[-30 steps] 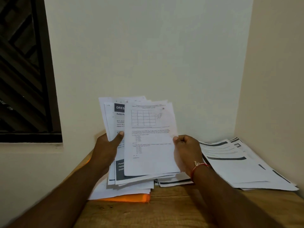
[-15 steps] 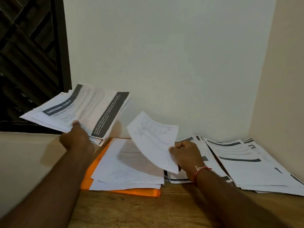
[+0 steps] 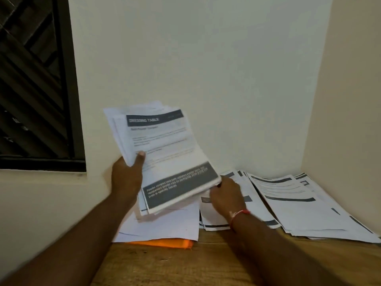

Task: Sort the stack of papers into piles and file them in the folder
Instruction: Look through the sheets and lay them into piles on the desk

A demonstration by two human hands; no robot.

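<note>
Head view of a wooden tabletop [image 3: 206, 265] set into the corner between a pale back wall [image 3: 206, 58] and a side wall [image 3: 350, 100].

**Hands.** Gripping the held stack of papers [image 3: 165, 153] by its left edge with the left hand [image 3: 126, 178]: thumb pressed on the front sheet, fingers behind the sheets and hidden. Stack raised clear of the tabletop and leaning back toward the back wall. Top sheet headed "DRESSING TABLE", with dark bands at top and bottom; smaller print blurred beyond reading. Meeting the stack's lower right corner with the right hand [image 3: 225, 195], fingers curled there; cannot tell whether pinching or only touching. Red thread [image 3: 240, 213] round that wrist.

**Tabletop.** Three piles along the far edge:
- At the left edge, an orange folder [image 3: 165, 243], only its near strip showing under a left pile [image 3: 165, 226] of plain white sheets, itself partly hidden by the raised stack.
- Just beside it, a middle pile [image 3: 214, 219] of dark-banded sheets, largely covered by the right hand and wrist.
- In the far right corner, a fanned right pile [image 3: 299, 207] of similar sheets, touching the side wall and cut off by the frame at right.

Bare wood between the piles and the near edge, crossed by the two forearms.

**Margins.** Dark window grille [image 3: 31, 79] at upper left, cut off by the frame.
</note>
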